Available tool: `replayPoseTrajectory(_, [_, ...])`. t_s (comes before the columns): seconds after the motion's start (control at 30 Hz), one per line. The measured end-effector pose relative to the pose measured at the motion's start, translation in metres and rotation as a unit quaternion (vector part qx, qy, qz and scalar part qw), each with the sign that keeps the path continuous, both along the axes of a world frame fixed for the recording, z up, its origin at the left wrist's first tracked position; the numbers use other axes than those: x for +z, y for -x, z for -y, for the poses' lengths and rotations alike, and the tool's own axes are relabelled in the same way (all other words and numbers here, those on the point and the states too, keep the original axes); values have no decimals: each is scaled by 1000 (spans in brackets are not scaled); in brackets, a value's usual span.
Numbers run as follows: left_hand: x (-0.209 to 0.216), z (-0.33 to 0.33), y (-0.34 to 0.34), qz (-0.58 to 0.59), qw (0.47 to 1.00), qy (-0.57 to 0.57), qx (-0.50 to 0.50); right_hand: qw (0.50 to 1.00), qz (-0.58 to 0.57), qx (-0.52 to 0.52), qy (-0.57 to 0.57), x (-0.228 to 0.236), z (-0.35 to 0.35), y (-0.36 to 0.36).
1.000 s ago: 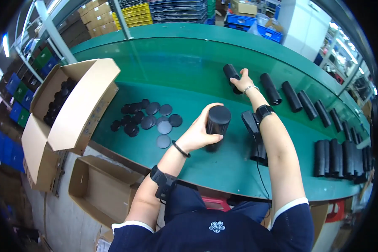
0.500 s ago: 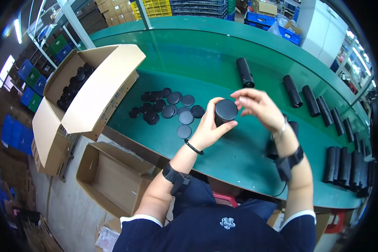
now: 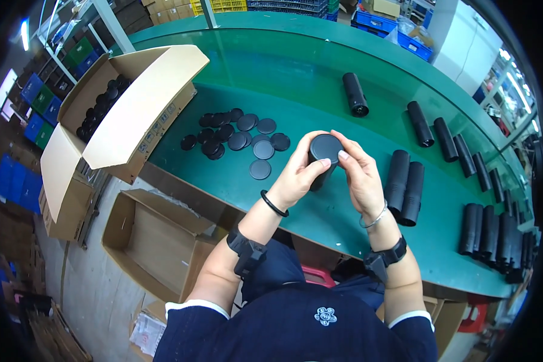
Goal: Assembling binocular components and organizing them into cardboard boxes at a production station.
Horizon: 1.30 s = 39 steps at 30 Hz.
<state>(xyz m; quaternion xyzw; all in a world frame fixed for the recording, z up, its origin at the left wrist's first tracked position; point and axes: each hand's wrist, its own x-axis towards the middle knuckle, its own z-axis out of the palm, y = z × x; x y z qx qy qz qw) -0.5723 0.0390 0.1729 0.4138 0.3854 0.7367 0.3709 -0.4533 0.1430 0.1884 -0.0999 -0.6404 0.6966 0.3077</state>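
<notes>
A black tube (image 3: 321,181), topped by a round black cap (image 3: 327,148), is held above the green tabletop (image 3: 452,211), in front of the person's body. The fingers of the left hand (image 3: 294,175) wrap the tube's side, the thumb on the cap's near edge. The right hand (image 3: 363,184) has its fingers against the cap's right edge. Just beyond the right hand lies a pair of tubes (image 3: 397,181), side by side. A single tube (image 3: 355,95) lies farther back. Loose caps (image 3: 210,146) spread to the left, near a cardboard box (image 3: 142,114) containing more black pieces (image 3: 105,102). More tubes (image 3: 445,140) line the right side.
</notes>
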Motion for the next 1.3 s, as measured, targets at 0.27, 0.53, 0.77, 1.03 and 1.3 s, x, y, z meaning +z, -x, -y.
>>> replayPoseTrajectory(0.27, [-9,9,-8,-169,985,21,27,996,7,67,51,7,-6,-14])
replayPoseTrajectory(0.53, [6,4,-5,-377,921,3,98,953,106,-55,-278,27,4,-36])
replayPoseTrajectory(0.77, [-4,-14,-29,-409,901,18,142,983,81,-73,-147,15,-3,-46])
replayPoseTrajectory(1.03, [-8,-28,-33,-464,873,15,148,961,94,-132,-222,10,-4,-52])
replayPoseTrajectory(1.3, [2,-32,-34,-487,871,15,66,974,147,-27,-173,26,-38,-79])
